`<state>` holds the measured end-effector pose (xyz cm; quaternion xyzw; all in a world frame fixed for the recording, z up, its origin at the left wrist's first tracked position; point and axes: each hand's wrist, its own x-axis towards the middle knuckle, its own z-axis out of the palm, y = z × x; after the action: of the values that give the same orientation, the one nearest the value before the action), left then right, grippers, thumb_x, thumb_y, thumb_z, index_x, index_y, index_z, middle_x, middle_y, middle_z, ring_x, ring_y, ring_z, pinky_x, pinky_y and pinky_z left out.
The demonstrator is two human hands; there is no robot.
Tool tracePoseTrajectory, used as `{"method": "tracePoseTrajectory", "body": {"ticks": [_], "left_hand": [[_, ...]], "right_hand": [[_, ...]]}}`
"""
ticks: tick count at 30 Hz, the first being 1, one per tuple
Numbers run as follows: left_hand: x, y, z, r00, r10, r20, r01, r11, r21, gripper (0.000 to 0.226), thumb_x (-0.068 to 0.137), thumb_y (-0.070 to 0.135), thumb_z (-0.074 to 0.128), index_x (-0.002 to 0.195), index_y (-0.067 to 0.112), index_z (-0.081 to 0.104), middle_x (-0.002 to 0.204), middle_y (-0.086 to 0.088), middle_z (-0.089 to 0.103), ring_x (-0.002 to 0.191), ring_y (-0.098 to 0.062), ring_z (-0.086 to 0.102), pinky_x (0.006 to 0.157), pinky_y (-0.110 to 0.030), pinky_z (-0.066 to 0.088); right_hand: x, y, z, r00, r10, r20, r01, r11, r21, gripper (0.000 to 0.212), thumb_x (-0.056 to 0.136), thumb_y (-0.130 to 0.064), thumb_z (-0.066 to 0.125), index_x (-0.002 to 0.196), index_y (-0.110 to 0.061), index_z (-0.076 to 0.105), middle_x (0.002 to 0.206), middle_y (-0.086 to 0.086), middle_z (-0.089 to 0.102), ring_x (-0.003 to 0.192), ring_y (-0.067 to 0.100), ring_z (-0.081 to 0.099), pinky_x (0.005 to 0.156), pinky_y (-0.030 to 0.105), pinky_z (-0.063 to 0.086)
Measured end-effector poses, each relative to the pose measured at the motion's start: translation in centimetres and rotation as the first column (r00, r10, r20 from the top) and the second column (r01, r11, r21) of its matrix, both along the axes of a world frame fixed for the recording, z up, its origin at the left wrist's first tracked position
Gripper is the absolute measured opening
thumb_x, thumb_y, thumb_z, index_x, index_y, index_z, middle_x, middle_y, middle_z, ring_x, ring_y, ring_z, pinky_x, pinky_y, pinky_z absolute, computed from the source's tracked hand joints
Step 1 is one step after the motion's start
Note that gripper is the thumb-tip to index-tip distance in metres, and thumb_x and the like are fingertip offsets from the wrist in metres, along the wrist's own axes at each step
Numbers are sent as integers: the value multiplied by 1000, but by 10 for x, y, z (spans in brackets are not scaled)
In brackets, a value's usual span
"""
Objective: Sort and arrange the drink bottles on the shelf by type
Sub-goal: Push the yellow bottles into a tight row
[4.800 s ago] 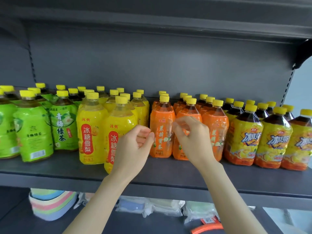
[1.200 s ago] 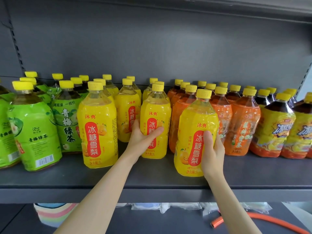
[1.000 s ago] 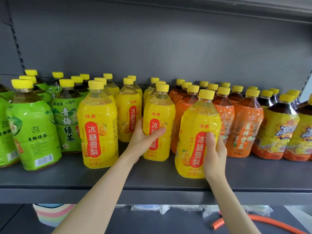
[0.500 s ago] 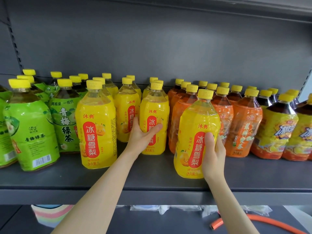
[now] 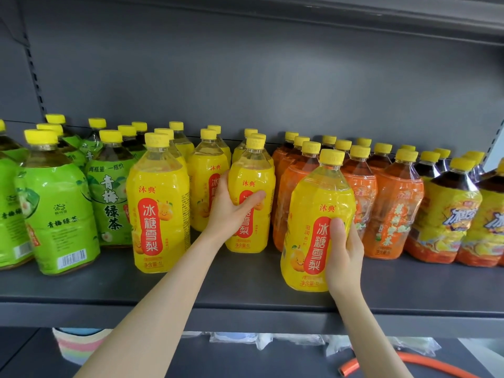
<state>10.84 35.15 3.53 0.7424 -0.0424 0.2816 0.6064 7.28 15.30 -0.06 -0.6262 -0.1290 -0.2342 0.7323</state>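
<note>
Centrally on the shelf (image 5: 245,293), the left hand (image 5: 231,211) grips one yellow bottle (image 5: 252,197); lower right, the right hand (image 5: 343,255) clasps the front yellow bottle (image 5: 313,214).

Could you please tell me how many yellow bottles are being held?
2. The left hand grips one yellow bottle in the yellow group; the right hand grips a second yellow bottle nearer the shelf edge, in front of the orange bottles. None seems hidden.
</note>
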Motion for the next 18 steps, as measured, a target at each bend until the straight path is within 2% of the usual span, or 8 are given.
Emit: {"method": "tracePoseTrajectory", "body": {"ticks": [3, 6, 11, 14, 16, 18], "left_hand": [[-4, -2, -4, 999, 48, 16, -48, 999, -10, 79, 78, 40, 71, 143, 28, 27, 134, 1, 48, 120, -18, 50, 86, -26, 49], [-15, -1, -7, 990, 142, 25, -142, 990, 0, 95, 71, 55, 67, 149, 26, 19, 143, -3, 42, 128, -23, 45, 101, -46, 45], [-38, 0, -15, 944, 311, 113, -313, 950, 0, 98, 68, 63, 62, 148, 26, 18, 146, 0, 38, 130, -21, 43, 101, -39, 45], [-43, 3, -19, 951, 294, 98, -299, 954, 34, 98, 70, 60, 63, 149, 24, 18, 147, -1, 37, 131, -21, 43, 101, -44, 46], [-47, 3, -20, 954, 292, 71, -296, 954, 54, 97, 70, 60, 63, 148, 20, 20, 145, -3, 39, 130, -22, 44, 101, -46, 46], [-53, 1, -20, 951, 302, 70, -307, 949, 70, 96, 70, 59, 62, 147, 17, 23, 143, -5, 42, 128, -23, 45, 101, -47, 46]], "right_hand": [[0, 0, -1, 1000, 3, -5, -3, 1000, 3, 45, 76, -64, 50, 110, -36, 58, 97, -16, 72, 90, 10, 70, 68, 22, 57], [0, -1, -1, 1000, 12, -4, -12, 1000, 10, 48, 73, -65, 51, 110, -35, 57, 95, -18, 72, 89, 8, 70, 64, 18, 55], [0, 0, -1, 1000, 20, 6, -20, 1000, 22, 50, 71, -68, 52, 110, -37, 57, 96, -17, 72, 90, 8, 70, 64, 19, 56], [0, 0, -2, 1000, 27, 9, -28, 999, 26, 56, 74, -65, 53, 121, -34, 53, 101, -14, 70, 93, 8, 70, 66, 19, 56], [-1, 0, -1, 999, 29, 22, -29, 999, 19, 65, 74, -63, 56, 129, -30, 46, 102, -17, 68, 91, 3, 69, 64, 16, 54], [-4, 1, 0, 999, 42, 19, -42, 999, 4, 62, 76, -56, 60, 129, -30, 41, 97, -23, 67, 88, -3, 68, 61, 12, 52]]}}
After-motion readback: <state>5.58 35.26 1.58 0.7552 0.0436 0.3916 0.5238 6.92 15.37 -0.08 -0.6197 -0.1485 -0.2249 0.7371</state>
